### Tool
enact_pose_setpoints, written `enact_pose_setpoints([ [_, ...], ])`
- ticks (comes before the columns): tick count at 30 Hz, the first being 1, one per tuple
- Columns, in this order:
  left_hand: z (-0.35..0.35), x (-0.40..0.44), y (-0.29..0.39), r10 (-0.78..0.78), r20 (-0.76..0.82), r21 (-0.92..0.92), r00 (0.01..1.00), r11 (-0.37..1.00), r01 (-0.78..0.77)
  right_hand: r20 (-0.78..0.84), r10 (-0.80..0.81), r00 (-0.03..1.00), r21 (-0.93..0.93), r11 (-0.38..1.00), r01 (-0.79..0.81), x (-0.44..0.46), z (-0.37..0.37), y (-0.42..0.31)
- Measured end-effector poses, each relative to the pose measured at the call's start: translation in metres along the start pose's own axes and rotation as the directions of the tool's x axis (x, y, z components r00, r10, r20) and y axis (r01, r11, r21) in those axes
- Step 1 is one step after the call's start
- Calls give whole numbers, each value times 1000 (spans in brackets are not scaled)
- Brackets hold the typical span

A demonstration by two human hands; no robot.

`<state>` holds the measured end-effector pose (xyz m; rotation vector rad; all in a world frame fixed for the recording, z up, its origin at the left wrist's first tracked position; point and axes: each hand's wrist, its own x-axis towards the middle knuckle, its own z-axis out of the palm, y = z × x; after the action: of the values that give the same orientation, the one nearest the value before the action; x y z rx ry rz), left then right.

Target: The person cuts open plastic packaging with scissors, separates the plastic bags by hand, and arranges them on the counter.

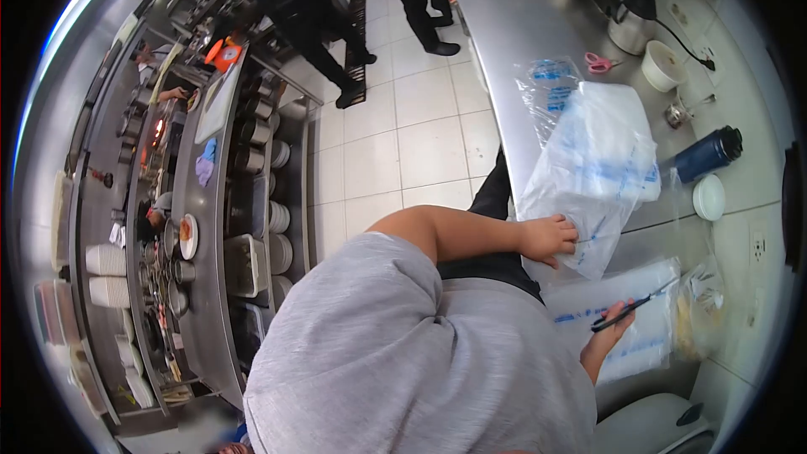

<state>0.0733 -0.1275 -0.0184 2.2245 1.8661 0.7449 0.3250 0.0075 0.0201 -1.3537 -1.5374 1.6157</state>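
My left hand point(548, 239), fingers curled, is on the near edge of a clear plastic bag point(593, 176) with blue print, part of a bulky pile on the steel counter. In my right hand point(612, 329) is a thin black-handled knife point(626, 309), its narrow blade pointing to the right, away from my body. Below the blade lies a flat stack of clear plastic bags point(643, 345), also printed in blue. The knife's tip is over the stack's edge; whether it touches cannot be made out.
Pink scissors point(600, 63), a white tub point(663, 65), a dark blue bottle point(709, 155) and a white bowl point(709, 197) stand along the wall. A kettle point(630, 32) is farther back. Two people stand on the tiled floor point(437, 130). Steel shelves point(244, 193) with dishes line the left.
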Motion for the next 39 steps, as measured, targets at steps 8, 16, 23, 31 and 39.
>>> enact_pose_setpoints([
  [8, 6, 10, -5, -52, -9, 3, 999, 999, 52, -5, -75, 997, -59, 995, 75, 15, -27, -15],
  [16, -3, 26, 3, -202, 84, -4, 976, 979, 203, -31, -83, 996, -5, 997, 83, 7, -33, -24],
  [23, -14, 30, 12, -310, 152, 24, 939, 950, 310, -12, -113, 993, -11, 994, 113, -1, -31, -27],
  [31, 31, 30, -29, -203, -35, -14, 979, 979, 203, 276, -44, 960, 170, 985, -3, 1, -53, -4],
  [39, -36, 53, -4, -421, 149, -154, 895, 884, 442, 772, 192, 606, 16, 947, -321, -50, -55, -38],
])
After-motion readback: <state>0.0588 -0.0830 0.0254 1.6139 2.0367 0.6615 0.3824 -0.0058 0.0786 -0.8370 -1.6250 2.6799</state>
